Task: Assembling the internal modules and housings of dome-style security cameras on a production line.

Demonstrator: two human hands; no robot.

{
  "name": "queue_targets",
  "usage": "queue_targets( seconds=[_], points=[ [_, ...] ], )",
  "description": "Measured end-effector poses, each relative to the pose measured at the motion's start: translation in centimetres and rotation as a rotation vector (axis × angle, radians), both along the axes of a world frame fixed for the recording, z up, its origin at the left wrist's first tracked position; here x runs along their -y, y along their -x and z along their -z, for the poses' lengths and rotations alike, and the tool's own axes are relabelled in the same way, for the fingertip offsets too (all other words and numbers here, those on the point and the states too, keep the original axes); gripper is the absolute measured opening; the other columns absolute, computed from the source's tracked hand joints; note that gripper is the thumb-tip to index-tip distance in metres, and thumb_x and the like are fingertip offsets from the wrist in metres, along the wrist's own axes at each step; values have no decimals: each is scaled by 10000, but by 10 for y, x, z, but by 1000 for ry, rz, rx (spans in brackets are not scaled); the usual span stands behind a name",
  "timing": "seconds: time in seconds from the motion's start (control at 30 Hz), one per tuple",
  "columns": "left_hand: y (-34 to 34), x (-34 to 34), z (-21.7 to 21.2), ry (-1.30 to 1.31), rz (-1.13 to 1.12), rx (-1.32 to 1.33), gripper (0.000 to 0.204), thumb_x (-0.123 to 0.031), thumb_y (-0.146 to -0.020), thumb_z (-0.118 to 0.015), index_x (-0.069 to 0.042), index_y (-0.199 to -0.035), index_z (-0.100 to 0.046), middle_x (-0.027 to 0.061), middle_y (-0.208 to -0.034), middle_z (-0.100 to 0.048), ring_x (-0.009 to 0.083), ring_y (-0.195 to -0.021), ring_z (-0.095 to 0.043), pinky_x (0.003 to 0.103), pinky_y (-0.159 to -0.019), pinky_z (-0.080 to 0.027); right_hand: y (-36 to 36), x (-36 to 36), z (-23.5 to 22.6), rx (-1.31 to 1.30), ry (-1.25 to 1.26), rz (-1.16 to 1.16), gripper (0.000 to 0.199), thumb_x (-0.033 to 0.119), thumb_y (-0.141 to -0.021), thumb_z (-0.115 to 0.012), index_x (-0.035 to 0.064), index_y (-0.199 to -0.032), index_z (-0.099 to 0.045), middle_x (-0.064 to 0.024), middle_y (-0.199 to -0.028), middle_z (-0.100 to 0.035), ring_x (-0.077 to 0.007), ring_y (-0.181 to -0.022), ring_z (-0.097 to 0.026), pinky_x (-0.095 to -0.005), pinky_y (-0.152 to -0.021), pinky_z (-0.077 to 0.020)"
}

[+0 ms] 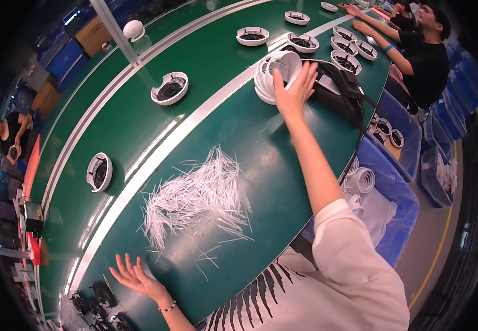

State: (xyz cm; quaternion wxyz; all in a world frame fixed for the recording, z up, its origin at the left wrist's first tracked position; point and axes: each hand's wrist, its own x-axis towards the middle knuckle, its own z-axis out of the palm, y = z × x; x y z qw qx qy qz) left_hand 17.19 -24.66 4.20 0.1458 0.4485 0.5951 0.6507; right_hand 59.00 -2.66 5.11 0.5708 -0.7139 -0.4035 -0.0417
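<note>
My right hand [294,88] reaches far forward and grips the top white ring of a stack of white plastic rings [269,77] lying on its side on the green bench [261,143]. My left hand [134,276] rests open, palm up, on the bench near its front edge, holding nothing. Between my hands lies a loose heap of thin white plastic strips [195,198].
White round housings with dark insides [170,88] ride on the green conveyor [140,110] beyond a silver rail. A black bag [338,88] lies behind the rings. Blue bins [388,204] with white rings stand to the right. A person in black [421,55] works farther along.
</note>
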Motion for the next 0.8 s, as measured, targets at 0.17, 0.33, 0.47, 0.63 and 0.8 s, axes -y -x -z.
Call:
queue_targets(
  seconds=[0.17, 0.33, 0.47, 0.63, 0.8],
  points=[
    [2, -1, 1, 11, 71, 15, 540, -80, -839, -388, -63, -1306, -118, 155, -1252, -342, 270, -1079, -418, 365, -845, -386, -16, -15, -24, 330, 339, -81, 1149, 577, -485, -682, 53, -1324, -97, -103, -1392, -67, -441, -1236, -34, -665, -893, -96],
    [11, -3, 10, -2, 54, 6, 542, -81, -839, -390, -66, -1308, -119, 155, -1245, -351, 263, -1050, -438, 358, -833, -394, -20, -27, -35, 605, 614, -131, 978, 435, -515, -663, 114, -1310, -192, -96, -1324, -244, -408, -1201, -197, -683, -888, -109],
    [15, -4, 15, 14, 31, 16, 542, -77, -840, -389, -65, -1308, -116, 155, -1239, -356, 260, -1028, -453, 352, -821, -404, -11, -39, -47, 730, 805, -198, 920, 432, -521, -651, 86, -1280, -261, -138, -1246, -325, -408, -1175, -247, -686, -885, -109],
    [16, -7, 18, 26, 17, 33, 534, -73, -843, -386, -60, -1306, -121, 159, -1230, -362, 255, -1003, -465, 347, -808, -415, -8, -47, -48, 762, 900, -250, 915, 499, -538, -637, 81, -1270, -282, -171, -1275, -284, -402, -1181, -243, -682, -888, -98],
    [18, -5, 21, 13, 11, 23, 512, -102, -859, -375, -59, -1306, -129, 162, -1223, -368, 252, -993, -470, 345, -805, -416, -66, -43, -48, 542, -40, -240, 356, 242, -701, -552, 35, -989, -573, -148, -1115, -503, -270, -1048, -462, -375, -886, -361]
  ],
)
